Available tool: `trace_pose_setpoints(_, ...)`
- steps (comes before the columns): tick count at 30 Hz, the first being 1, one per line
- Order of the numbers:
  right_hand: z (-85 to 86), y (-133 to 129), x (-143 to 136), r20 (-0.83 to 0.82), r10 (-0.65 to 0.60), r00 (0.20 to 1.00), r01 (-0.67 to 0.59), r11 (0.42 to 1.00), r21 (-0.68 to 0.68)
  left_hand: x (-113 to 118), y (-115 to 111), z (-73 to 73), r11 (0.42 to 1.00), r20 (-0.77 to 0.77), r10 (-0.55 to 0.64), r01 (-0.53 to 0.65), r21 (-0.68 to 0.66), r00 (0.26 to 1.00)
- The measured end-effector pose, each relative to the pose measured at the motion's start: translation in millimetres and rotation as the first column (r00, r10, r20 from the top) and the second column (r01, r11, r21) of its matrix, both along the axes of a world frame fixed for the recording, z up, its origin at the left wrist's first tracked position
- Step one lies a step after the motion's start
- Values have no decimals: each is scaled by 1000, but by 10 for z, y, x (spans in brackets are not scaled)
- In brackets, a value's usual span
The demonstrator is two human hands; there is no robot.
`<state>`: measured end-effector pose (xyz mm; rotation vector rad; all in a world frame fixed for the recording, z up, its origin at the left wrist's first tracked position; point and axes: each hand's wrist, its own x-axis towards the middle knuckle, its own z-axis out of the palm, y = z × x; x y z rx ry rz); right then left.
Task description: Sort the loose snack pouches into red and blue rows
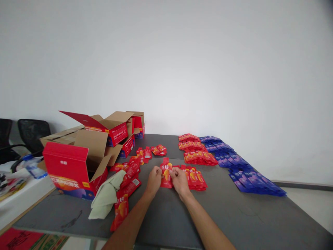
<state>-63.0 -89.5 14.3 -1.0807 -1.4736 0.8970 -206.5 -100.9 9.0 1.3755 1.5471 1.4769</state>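
We hold a red pouch [165, 177] between both hands near the middle of the desk [229, 217]: the left hand [155, 175] pinches its left edge, the right hand [179, 177] grips its right edge. We cannot tell whether its bottom touches the desk.

Toward us, grey desk top stretches between the forearms to the near edge, and more of it spreads from the right forearm to the slanting right edge. Along that edge run rows of blue pouches [256, 180], the nearest row reaching almost to it. Just left of them, three rows of red pouches [200, 157] recede toward the wall [182, 69]; a nearer fanned row [197, 178] lies right beside the right hand. On our left there is less room: loose red pouches [121, 210] and a pale green cloth [107, 197] crowd near the left forearm. Two small red clusters, one nearer [144, 155] and one farther [159, 150], lie beyond the left hand.

Open red cartons fill the left side. The front carton [69, 166] has its flaps raised over a dark inside; we cannot see what it holds. Behind it, a tilted carton [118, 133] also gapes, its contents hidden.
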Motion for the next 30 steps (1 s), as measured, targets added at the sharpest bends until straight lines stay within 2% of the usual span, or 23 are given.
trace_pose_setpoints(3, -6, 9, 34, 18, -17, 1000, 17, 1000, 7, 54, -30, 37, 998, -156, 69, -69, 6, 985)
trace_pose_setpoints(6, 15, 8, 63, 48, -28, 998, 27, 999, 34, 104, -57, 84, 993, -329, 115, -117, 13, 937)
trace_pose_setpoints(11, 53, -54, 52, 108, -81, 991, 73, 994, 79, 211, -130, 136, 986, -425, 140, -163, -19, 894)
trace_pose_setpoints(16, 27, -119, -22, 256, -160, 953, 124, 981, 151, 301, -199, 162, 988, -384, 128, -151, -30, 914)
trace_pose_setpoints(21, -11, -123, -56, 363, -281, 889, 204, 950, 235, 337, -221, 201, 993, -208, 114, -119, -10, 971)
trace_pose_setpoints(24, -12, -126, -52, 381, -305, 873, 218, 942, 254, 346, -216, 236, 997, -127, 72, -70, 18, 989)
trace_pose_setpoints(30, -37, -174, -80, 433, -297, 851, 199, 946, 257, 307, -148, 191, 998, -223, 62, -54, 46, 973)
